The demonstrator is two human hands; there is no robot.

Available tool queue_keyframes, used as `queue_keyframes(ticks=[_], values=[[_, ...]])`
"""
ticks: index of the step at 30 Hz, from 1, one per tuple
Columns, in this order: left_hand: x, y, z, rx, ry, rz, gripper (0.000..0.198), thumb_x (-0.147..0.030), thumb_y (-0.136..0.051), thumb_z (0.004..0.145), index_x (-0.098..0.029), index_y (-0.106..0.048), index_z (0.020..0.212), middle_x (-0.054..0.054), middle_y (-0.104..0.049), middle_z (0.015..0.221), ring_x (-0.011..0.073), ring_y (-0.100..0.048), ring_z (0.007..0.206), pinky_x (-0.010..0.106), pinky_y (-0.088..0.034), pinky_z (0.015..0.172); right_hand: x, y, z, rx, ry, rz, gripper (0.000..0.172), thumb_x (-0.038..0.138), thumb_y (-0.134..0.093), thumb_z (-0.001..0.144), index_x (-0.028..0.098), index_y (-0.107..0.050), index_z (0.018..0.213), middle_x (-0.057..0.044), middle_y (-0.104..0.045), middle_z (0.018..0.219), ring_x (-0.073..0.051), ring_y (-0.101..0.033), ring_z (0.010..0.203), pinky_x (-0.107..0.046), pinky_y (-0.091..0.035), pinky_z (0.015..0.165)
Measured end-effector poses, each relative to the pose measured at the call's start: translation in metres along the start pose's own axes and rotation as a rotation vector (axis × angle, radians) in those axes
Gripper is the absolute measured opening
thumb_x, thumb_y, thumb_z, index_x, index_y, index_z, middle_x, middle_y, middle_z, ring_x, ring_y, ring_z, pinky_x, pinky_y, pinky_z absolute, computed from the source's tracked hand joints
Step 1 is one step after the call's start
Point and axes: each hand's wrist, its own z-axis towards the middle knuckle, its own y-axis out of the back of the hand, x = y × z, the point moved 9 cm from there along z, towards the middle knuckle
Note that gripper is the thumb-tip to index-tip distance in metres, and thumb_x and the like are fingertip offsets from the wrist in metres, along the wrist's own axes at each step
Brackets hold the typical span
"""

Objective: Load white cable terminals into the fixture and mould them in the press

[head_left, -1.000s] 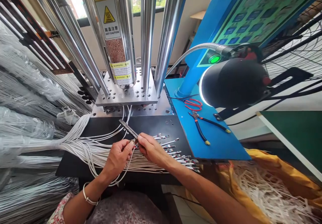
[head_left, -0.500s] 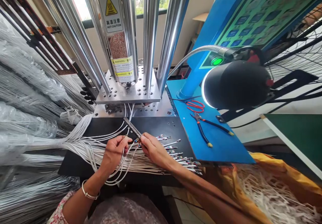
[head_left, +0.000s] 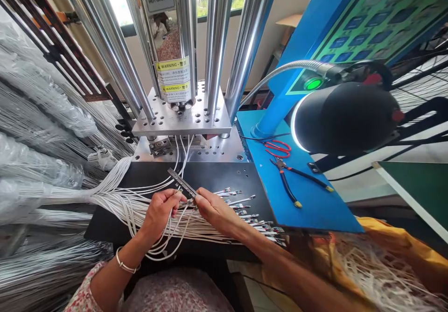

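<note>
My right hand point(head_left: 214, 209) is closed on one end of a narrow dark metal bar point(head_left: 181, 182) that has small slots or blocks along it. The bar points up and to the left, over the black worktop. Close below it, my left hand point(head_left: 161, 211) pinches a thin white cable near its end; the fingertips almost meet the bar, and contact is hard to make out. Loops of white cable hang below both hands. Under them lies a thick bundle of white cables point(head_left: 150, 218), with small connector ends point(head_left: 255, 218) fanned out at the right.
Behind the hands stands a metal press point(head_left: 182, 124) with white cables running under its plate. On the blue board point(head_left: 308, 211) lie black-handled pliers point(head_left: 287, 176) and red-handled scissors point(head_left: 278, 148). A black lamp point(head_left: 346, 118) hangs above it. Wrapped cable bundles point(head_left: 38, 162) fill the left.
The camera view has shifted a little, so the press and blue board sit farther right. My left fingertips have come closer to the bar. My right hand keeps its hold on the bar.
</note>
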Motion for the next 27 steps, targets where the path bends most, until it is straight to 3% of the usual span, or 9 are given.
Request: queue_keyframes(ticks=[5, 8, 10, 14, 19, 27], values=[[0.000, 0.001, 0.001, 0.059, 0.009, 0.030, 0.032, -0.041, -0.060, 0.087, -0.013, -0.071, 0.079, -0.004, -0.044, 0.053, 0.0075, -0.037, 0.049, 0.019, -0.031, 0.047, 0.006, -0.004, -0.004, 0.068, 0.049, -0.118, 0.029, 0.039, -0.028, 0.101, 0.022, -0.038, 0.080, 0.004, -0.043, 0.070, -0.014, -0.039, 0.065, -0.028, -0.028, 0.062], [0.002, 0.001, 0.003, 0.108, 0.043, 0.055, 0.034, -0.044, -0.062, 0.085, -0.012, -0.068, 0.075, 0.000, -0.057, 0.062, 0.0089, -0.048, 0.053, 0.020, -0.039, 0.051, -0.001, -0.003, -0.003, 0.017, 0.003, -0.028, 0.031, 0.039, -0.030, 0.101, 0.021, -0.040, 0.077, 0.004, -0.043, 0.068, -0.014, -0.039, 0.063, -0.027, -0.028, 0.060], [0.004, 0.009, 0.006, 0.051, 0.059, 0.087, 0.035, -0.047, -0.062, 0.083, -0.012, -0.068, 0.081, 0.003, -0.062, 0.069, 0.0108, -0.053, 0.054, 0.021, -0.042, 0.050, -0.010, -0.001, -0.002, -0.049, -0.040, 0.075, 0.033, 0.041, -0.032, 0.100, 0.021, -0.039, 0.075, 0.004, -0.041, 0.064, -0.013, -0.039, 0.061, -0.026, -0.028, 0.057], [-0.003, 0.030, 0.006, -0.148, -0.008, 0.157, 0.036, -0.049, -0.058, 0.084, -0.015, -0.067, 0.090, 0.000, -0.060, 0.067, 0.0093, -0.047, 0.050, 0.019, -0.036, 0.044, -0.020, -0.001, 0.000, -0.094, -0.075, 0.238, 0.034, 0.042, -0.034, 0.099, 0.021, -0.040, 0.073, 0.005, -0.039, 0.062, -0.011, -0.036, 0.056, -0.025, -0.027, 0.054], [-0.003, 0.015, -0.001, -0.037, -0.008, 0.121, 0.039, -0.051, -0.053, 0.090, -0.016, -0.069, 0.084, -0.004, -0.046, 0.055, 0.0090, -0.038, 0.049, 0.020, -0.031, 0.047, -0.014, -0.005, -0.001, -0.021, -0.059, 0.262, 0.034, 0.042, -0.037, 0.098, 0.020, -0.041, 0.072, 0.006, -0.038, 0.061, -0.010, -0.034, 0.055, -0.024, -0.026, 0.052], [0.003, 0.010, 0.001, -0.026, 0.027, 0.059, 0.042, -0.053, -0.055, 0.087, -0.015, -0.071, 0.086, -0.004, -0.044, 0.051, 0.0096, -0.036, 0.047, 0.022, -0.029, 0.048, -0.011, -0.008, -0.001, 0.020, -0.048, 0.231, 0.034, 0.043, -0.035, 0.099, 0.021, -0.042, 0.075, 0.005, -0.039, 0.063, -0.011, -0.036, 0.057, -0.024, -0.027, 0.054]])
